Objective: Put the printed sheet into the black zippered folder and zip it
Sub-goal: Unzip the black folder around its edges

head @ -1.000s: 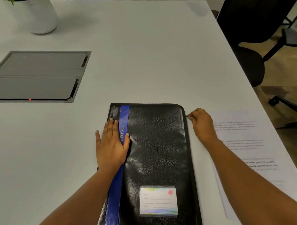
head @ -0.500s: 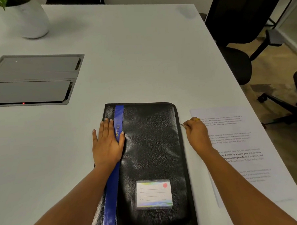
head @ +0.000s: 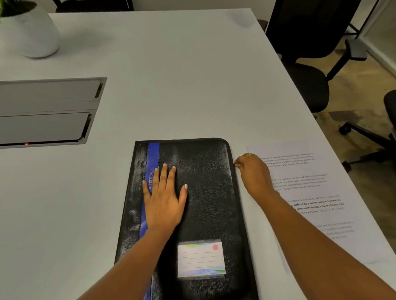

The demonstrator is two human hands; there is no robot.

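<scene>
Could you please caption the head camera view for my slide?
Left hand rests flat on the black folder while the right hand pinches its right edge; the printed sheet lies alongside.

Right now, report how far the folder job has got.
Nothing finished. The printed sheet lies on the table right of the folder, which lies closed. In hand: left hand presses flat on the cover; right hand pinches the folder's right edge, apparently to unzip it. Left: open, insert sheet, zip.
</scene>
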